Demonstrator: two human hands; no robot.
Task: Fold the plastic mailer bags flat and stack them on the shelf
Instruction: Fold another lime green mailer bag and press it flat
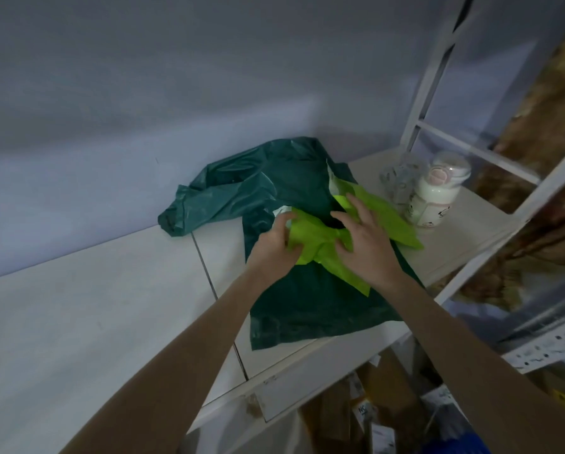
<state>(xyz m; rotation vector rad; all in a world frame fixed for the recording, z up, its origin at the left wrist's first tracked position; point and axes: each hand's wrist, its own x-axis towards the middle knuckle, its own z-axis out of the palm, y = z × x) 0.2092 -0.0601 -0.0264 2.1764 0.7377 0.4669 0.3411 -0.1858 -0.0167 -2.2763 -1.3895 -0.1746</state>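
A dark green mailer bag lies spread on the white shelf, its far end crumpled against the wall. On top of it sits a crumpled bright green mailer bag. My left hand grips the bright bag's left edge with curled fingers. My right hand lies flat on the bright bag's right part, fingers spread and pressing it down.
A white jar and a clear glass item stand at the shelf's right end. White metal rack posts rise at the right. Cardboard boxes show below the shelf.
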